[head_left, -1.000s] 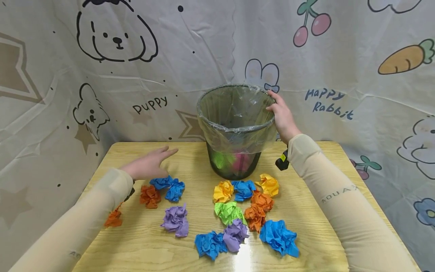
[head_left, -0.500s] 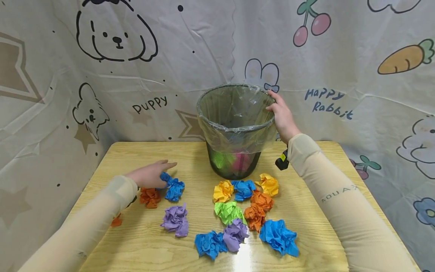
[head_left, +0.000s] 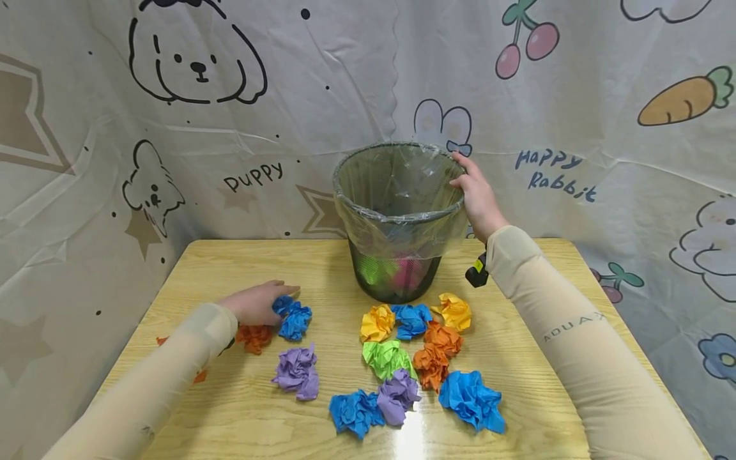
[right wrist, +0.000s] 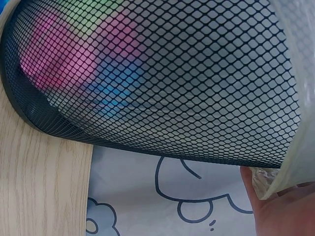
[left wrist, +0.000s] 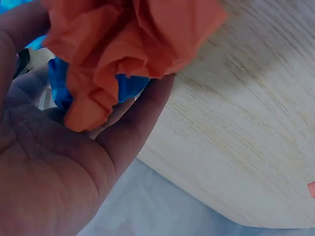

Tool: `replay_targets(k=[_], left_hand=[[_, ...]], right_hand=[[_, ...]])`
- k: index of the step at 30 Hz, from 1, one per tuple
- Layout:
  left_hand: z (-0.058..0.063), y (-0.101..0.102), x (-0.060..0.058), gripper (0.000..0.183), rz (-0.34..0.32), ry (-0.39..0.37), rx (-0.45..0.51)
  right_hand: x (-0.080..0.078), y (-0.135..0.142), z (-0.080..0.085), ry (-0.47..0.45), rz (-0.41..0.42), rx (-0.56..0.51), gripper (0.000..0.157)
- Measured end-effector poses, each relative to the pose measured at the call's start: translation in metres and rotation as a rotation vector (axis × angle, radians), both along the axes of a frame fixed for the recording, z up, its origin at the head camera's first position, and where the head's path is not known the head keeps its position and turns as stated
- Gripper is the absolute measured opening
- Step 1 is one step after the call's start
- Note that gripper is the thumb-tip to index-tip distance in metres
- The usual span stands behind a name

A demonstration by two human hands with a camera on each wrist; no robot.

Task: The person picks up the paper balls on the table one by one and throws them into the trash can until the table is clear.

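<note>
My left hand [head_left: 255, 305] is down at the left of the table, its fingers and thumb curled around a crumpled blue paper ball [left wrist: 60, 86]. The hand hides most of that ball. A second blue paper ball [head_left: 296, 321] lies against it on the right. In the left wrist view an orange paper ball [left wrist: 133, 34] sits in front of the fingers, close to the camera. With my right hand [head_left: 480, 198] I grip the right rim of a black mesh wastebasket [head_left: 397, 275] lined with a clear plastic bag [head_left: 402, 236]. Green, pink and blue paper shows through its mesh.
A purple paper ball [head_left: 297, 374] lies nearer me on the left. Before the basket, several yellow, blue, green, orange and purple balls [head_left: 397, 397] are clustered. Orange scraps show beside my left sleeve [head_left: 172, 364]. A printed curtain [head_left: 259, 128] hangs behind the wooden table [head_left: 241, 415].
My left hand has come down and slightly toward me onto the blue paper ball, and its fingers have closed around it. The right hand and the wastebasket have stayed put.
</note>
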State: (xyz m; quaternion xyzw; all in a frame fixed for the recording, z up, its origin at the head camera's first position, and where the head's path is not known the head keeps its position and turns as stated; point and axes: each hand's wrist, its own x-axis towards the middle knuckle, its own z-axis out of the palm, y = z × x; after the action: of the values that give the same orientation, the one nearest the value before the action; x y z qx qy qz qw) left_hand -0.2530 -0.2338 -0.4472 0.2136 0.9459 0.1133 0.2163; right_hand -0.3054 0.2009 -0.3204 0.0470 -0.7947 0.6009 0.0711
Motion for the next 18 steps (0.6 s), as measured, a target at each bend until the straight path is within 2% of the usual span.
replay_targets(k=[4, 13, 18], left_hand=[[-0.0012, 0.0004, 0.0004, 0.070, -0.015, 0.011, -0.011], [-0.0040, 0.0004, 0.0004, 0.054, -0.093, 0.088, -0.063], [-0.0065, -0.0006, -0.0009, 0.047, -0.113, 0.118, -0.074]], right_hand=[[0.0005, -0.0001, 0.0002, 0.003, -0.001, -0.002, 0.065], [0.0005, -0.0008, 0.0003, 0.007, 0.001, 0.003, 0.065], [-0.0002, -0.0006, -0.0004, 0.006, 0.001, 0.002, 0.065]])
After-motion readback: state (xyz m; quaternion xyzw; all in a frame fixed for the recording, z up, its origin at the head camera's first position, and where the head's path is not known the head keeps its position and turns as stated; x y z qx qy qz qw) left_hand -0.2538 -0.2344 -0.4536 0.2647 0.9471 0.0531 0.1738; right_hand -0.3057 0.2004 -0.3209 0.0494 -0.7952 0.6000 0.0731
